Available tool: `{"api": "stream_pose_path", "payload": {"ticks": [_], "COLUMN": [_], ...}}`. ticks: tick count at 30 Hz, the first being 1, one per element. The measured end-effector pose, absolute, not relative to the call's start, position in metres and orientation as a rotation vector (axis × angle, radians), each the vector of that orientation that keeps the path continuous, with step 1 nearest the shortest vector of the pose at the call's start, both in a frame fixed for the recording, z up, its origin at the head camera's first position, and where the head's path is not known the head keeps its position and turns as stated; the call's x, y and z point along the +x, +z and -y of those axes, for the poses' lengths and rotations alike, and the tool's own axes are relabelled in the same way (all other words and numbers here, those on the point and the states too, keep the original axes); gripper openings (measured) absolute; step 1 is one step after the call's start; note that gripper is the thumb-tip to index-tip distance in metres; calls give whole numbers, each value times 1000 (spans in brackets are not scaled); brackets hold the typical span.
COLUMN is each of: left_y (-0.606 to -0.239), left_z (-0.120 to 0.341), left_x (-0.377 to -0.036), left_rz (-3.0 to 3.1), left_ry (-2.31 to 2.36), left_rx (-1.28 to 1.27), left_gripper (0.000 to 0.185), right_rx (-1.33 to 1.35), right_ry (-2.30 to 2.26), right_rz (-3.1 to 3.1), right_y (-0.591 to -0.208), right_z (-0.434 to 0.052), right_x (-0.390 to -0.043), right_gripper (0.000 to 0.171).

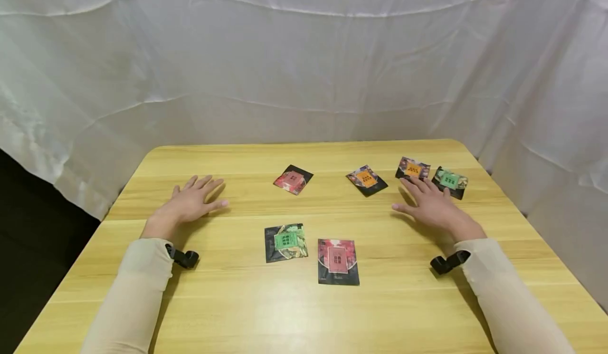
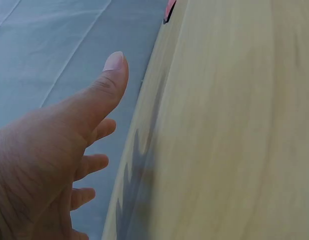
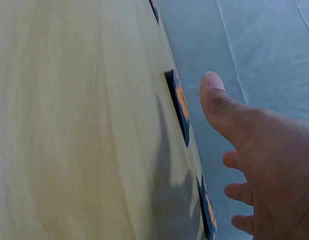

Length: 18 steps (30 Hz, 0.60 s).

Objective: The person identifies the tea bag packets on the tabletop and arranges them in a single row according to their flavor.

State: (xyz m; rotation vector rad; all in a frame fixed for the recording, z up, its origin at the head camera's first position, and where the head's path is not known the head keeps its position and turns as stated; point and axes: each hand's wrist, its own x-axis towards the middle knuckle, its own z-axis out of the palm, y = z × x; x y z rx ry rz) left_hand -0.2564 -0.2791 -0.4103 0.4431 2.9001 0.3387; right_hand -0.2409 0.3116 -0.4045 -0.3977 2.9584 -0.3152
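Observation:
Several small foil sachets lie on a wooden table [image 1: 237, 301]. My left hand [image 1: 195, 201] rests flat and open on the table's left side, holding nothing; in the left wrist view the left hand [image 2: 54, 150] shows straight fingers. My right hand [image 1: 427, 203] hovers or rests open just below an orange-labelled sachet [image 1: 412, 169] and a green-labelled sachet [image 1: 449, 181]. Another orange sachet [image 1: 366, 180] lies left of that hand; in the right wrist view this orange sachet [image 3: 180, 105] sits beside the right hand [image 3: 259, 160]. A red sachet [image 1: 293, 179] lies at centre back.
A green sachet [image 1: 285, 242] and a larger red sachet [image 1: 338, 261] lie near the front middle of the table. White cloth [image 1: 304, 58] hangs behind and around the table. Black wrist mounts [image 1: 185, 258] sit on both sleeves.

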Motion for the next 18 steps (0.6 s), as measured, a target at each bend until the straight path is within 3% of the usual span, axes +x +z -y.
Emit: {"api": "stream_pose_path", "payload": {"ticks": [18], "left_y": [-403], "left_z": [265], "left_x": [-259], "left_rz": [-2924], "left_ry": [410], "left_rx": [568], "left_gripper": [82], "right_rx": [-763], "right_ry": [-399], "right_rz": [-2955], "right_y": [-409], "right_z": [-274], "right_x": [-229], "right_gripper": [85]}}
